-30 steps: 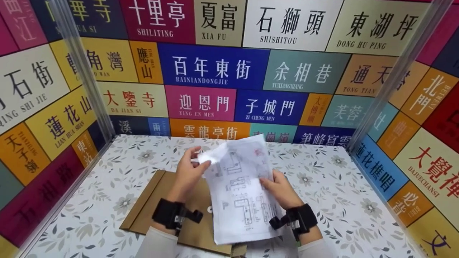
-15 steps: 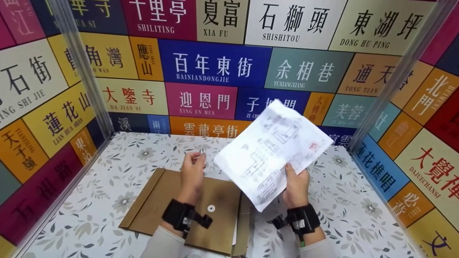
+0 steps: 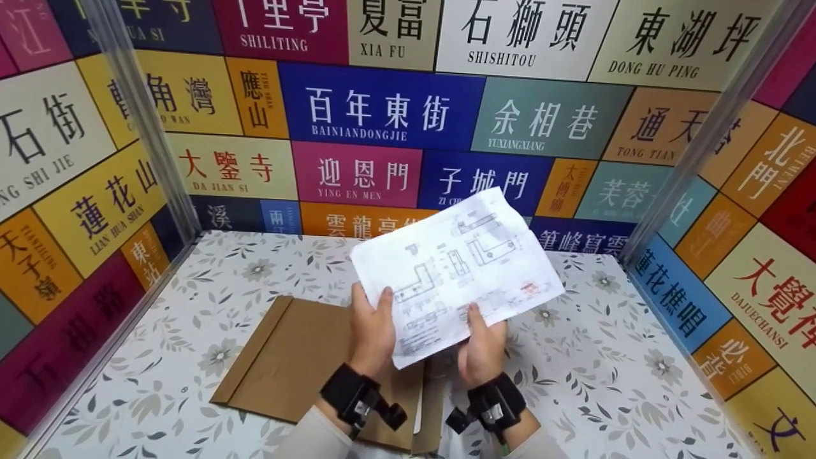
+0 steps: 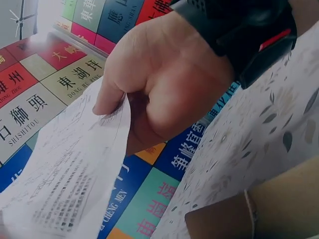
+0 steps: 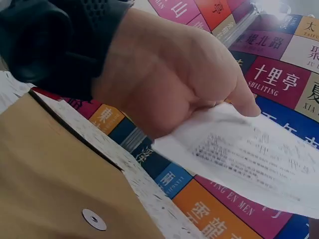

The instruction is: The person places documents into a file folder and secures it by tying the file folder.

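Note:
White paper (image 3: 446, 268) printed with line drawings and a red stamp is held up, tilted, above the table. My left hand (image 3: 373, 328) pinches its left edge, thumb on the printed face. At the lower edge, my right hand (image 3: 482, 347) pinches it the same way. Both wrist views show the thumb over the paper (image 4: 75, 169) and the other fingers behind it, mostly hidden. Below lies a brown kraft document envelope (image 3: 299, 363), partly covered by the left arm. Its round white button (image 5: 94, 219) shows in the right wrist view.
The table (image 3: 159, 357) has a white cover with grey leaves and flowers. Colourful panels of place names (image 3: 382, 108) wall it in at the back and both sides. Some white paper (image 3: 418, 408) shows at the envelope's right side.
My left hand let go of the paper, then took hold of its left edge again. The right hand turned the paper from upright to a sideways slant.

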Available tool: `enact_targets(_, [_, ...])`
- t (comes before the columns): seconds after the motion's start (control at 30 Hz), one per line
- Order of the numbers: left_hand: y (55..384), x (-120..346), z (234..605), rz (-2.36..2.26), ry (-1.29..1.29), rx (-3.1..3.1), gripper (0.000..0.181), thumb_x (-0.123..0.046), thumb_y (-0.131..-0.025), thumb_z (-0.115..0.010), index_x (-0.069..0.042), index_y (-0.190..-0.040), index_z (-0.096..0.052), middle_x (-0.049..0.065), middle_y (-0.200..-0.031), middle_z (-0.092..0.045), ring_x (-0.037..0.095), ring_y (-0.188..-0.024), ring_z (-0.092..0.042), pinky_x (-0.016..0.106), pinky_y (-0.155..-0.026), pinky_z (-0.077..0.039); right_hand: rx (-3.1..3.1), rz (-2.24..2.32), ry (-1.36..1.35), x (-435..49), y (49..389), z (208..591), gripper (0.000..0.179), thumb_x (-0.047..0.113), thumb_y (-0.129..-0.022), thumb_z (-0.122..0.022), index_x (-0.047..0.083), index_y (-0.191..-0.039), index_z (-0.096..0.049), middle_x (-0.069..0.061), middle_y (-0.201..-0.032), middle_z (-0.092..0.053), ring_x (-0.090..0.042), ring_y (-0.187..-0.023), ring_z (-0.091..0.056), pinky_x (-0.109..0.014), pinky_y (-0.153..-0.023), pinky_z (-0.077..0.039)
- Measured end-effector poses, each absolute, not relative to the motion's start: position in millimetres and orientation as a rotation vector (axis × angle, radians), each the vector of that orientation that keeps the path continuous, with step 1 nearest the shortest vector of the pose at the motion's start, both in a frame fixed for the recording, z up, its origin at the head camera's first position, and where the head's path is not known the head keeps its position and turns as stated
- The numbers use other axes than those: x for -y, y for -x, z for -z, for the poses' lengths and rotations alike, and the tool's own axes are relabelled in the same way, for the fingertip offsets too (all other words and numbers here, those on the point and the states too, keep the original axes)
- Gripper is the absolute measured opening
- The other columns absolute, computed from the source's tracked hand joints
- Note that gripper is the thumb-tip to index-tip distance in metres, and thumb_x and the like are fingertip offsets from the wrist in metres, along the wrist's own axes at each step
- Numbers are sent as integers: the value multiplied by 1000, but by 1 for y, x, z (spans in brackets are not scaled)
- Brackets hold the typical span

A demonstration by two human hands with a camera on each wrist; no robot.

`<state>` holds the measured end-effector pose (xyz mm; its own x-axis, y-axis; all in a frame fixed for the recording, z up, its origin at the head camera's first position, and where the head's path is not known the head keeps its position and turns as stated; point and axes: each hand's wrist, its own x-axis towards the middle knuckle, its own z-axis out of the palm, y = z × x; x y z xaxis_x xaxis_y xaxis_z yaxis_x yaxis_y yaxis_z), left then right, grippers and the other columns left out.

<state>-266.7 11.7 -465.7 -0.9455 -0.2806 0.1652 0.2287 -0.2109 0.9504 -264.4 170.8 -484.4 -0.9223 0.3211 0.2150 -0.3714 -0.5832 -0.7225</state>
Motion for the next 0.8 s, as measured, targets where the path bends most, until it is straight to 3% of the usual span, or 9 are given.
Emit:
enact_targets(0.33, [282,37,458,2111,143,1820,25,-15,-111,-46,-14,-135,-48,9,-117,-68,28,-101,-71,44,-84,-61,1141,-2460,-45,-222,275,471,34,3,-107,-45,8,-140,-50,-11,-123,-67,-24,-101,-69,-38,-85,-60])
enact_targets(0.57, [289,66,452,2108,148,1912,28,-14,-110,-48,-13,-138,-47,12,-114,-68,32,-96,-70,46,-81,-61,1705,-2366,-212,-268,281,458,39,7,-108,-46,-6,-145,-46,-14,-111,-68,-23,-87,-70,-35,-70,-62])
enact_targets(0.8, [288,49,454,2124,207,2050,29,-12,-109,-48,-11,-138,-49,14,-111,-68,30,-93,-70,42,-81,-61,2124,-2161,-139,-287,282,447,32,5,-104,-57,-11,-132,-54,-13,-98,-72,-22,-77,-72,-36,-69,-62])
